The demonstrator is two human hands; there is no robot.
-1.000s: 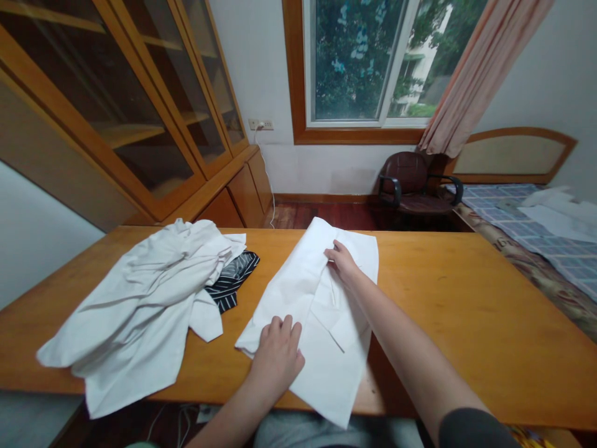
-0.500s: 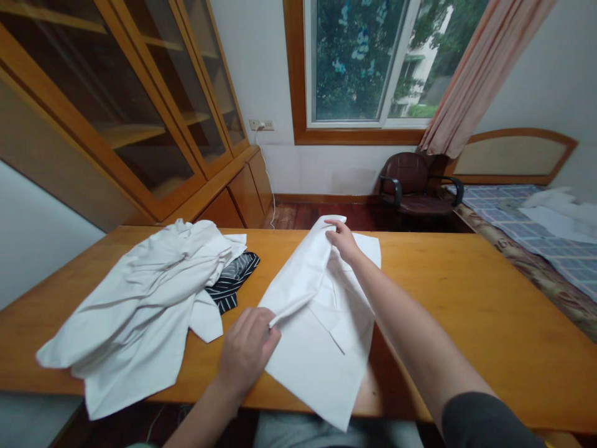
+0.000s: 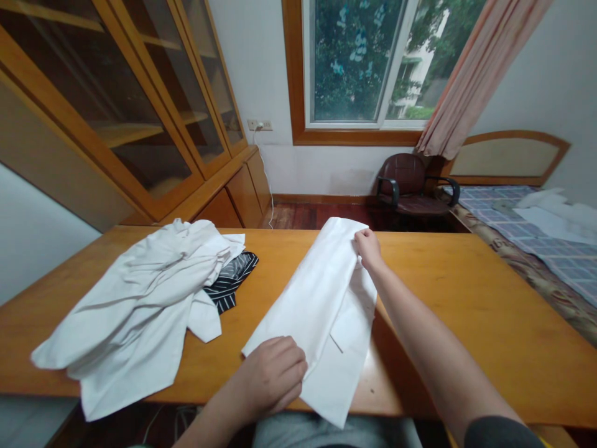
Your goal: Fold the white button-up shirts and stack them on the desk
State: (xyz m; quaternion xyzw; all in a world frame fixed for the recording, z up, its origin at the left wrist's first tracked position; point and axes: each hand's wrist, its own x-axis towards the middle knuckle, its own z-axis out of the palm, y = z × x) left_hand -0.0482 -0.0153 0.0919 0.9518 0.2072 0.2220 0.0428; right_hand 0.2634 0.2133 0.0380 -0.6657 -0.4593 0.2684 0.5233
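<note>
white garment (image 3: 298,298): lies on the wooden table (image 3: 448,292), around the middle of its width, directly before the person. a broad flap is folded over, its free edge running slantwise from the far right end down to the near side. the under layer shows to the right of that edge and bears a short dark line. the near corner reaches past the table's near edge.

right hand (image 3: 368,249): at the far right end of the garment, fingers curled closed, the edge of the flap pinched in them.

left hand (image 3: 277,373): on the near end of the flap, fingers bent and close together, knuckles up. the fingertips are hidden; whether they grip the fabric or only press on it, i cannot tell.

left part of the table: a rumpled white pile of cloth (image 3: 140,305), apart from the garment, one corner hanging past the near edge. a black cloth with white stripes (image 3: 231,280) sticks out from under its right side.

beyond the table: a glass-fronted cabinet (image 3: 198,177) to the left, a window (image 3: 354,62) with a pink curtain (image 3: 480,81), a dark red armchair (image 3: 405,177), and a bed (image 3: 504,199) at the right.
</note>
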